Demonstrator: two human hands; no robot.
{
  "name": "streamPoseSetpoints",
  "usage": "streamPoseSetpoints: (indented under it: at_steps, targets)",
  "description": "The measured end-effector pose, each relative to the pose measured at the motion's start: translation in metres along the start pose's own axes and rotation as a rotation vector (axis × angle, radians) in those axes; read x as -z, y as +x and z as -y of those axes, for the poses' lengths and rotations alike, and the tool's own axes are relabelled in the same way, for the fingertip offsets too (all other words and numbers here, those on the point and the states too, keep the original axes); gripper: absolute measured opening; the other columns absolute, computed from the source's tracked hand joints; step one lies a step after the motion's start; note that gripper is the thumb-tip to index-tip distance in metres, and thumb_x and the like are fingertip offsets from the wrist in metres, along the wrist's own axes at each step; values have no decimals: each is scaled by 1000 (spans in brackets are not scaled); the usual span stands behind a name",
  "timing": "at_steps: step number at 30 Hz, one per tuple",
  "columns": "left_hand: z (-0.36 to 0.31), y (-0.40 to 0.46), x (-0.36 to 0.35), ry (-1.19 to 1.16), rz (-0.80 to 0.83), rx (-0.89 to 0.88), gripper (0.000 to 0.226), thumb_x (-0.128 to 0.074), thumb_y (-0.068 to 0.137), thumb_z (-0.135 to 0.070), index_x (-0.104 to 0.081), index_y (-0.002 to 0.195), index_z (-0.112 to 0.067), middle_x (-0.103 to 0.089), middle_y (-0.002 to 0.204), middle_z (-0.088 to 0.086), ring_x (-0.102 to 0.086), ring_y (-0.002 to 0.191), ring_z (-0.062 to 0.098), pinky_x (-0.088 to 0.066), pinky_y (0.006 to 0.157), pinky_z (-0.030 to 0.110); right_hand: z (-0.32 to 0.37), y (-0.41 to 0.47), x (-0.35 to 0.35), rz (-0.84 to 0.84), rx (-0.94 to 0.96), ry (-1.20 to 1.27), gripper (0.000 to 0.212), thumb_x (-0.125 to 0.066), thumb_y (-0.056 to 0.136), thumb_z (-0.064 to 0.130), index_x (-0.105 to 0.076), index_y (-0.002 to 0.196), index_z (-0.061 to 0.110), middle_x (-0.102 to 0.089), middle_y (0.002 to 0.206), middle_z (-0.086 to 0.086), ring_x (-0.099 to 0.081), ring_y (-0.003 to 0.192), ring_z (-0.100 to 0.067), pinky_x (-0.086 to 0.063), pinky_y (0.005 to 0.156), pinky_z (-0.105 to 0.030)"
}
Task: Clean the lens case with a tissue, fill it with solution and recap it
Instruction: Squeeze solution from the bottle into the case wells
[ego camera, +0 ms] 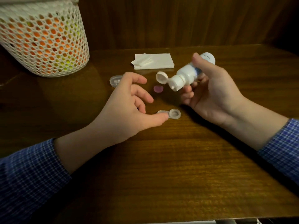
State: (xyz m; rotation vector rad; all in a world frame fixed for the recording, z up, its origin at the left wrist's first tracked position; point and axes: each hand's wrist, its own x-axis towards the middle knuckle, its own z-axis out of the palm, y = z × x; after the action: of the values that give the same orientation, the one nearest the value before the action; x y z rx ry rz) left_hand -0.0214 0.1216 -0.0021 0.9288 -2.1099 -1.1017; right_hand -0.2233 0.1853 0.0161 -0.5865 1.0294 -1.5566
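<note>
Nearest to me, both forearms enter the frame in blue checked sleeves (29, 172) and rest over the wooden table (161, 175).

Lens case (169, 114): it lies flat on the table between my two hands, both wells uncapped. The right well faces up and is unobstructed; the left well is partly hidden under my thumb.

Left hand (129, 107): the thumb tip presses on the left end of the case to pin it down. The other fingers are loosely curled above the table and grip nothing.

Right hand (210, 92): fingers and thumb are wrapped around the solution bottle (189, 73). The bottle is tilted with the nozzle pointing down and to the left, and its flip lid (161, 77) hangs open. The nozzle sits above and beyond the case, not yet over a well. I see no liquid leaving it.

Step in hand, by my judgement: filling. Next move: bring the nozzle directly over the open right well, squeeze gently, then clear my thumb and repeat for the left well. Keep the case pinned throughout.

Farther back: a pink cap (158, 89) lies on the table just under the bottle lid. A clear plastic piece (115, 80), possibly a holder, lies behind my left hand. Beyond those sits the folded tissue (153, 61). At far left stands a white mesh basket (43, 38).
</note>
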Motion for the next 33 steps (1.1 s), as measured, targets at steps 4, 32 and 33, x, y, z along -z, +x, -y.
streamPoseSetpoints:
  at_steps: [4, 32, 33]
  targets:
    - [-5, 3, 0, -14, -160, -78, 94, -86, 51, -55, -43, 132, -33, -61, 111, -13, -61, 83, 6, -52, 65, 23, 9, -1, 3, 31, -96, 286, 54, -79, 76, 36, -64, 116, 4, -68, 86, -13, -61, 62, -13, -54, 52, -22]
    - [-26, 8, -11, -114, -476, -483, 29, -75, 92, -11, -61, 117, -11, -70, 111, -11, -73, 91, 9, -60, 70, 22, -7, -16, -1, 258, 312, -553, 42, -45, 103, 51, -73, 88, 24, -58, 63, 0, -49, 55, -10, -37, 48, -19]
    - [-26, 8, -11, -101, -486, -481, 28, -75, 93, -11, -62, 118, -11, -70, 111, -12, -73, 92, 9, -61, 71, 23, -9, -16, -1, 248, 347, -596, 44, -44, 105, 50, -73, 88, 22, -57, 64, -2, -50, 57, -12, -39, 49, -20]
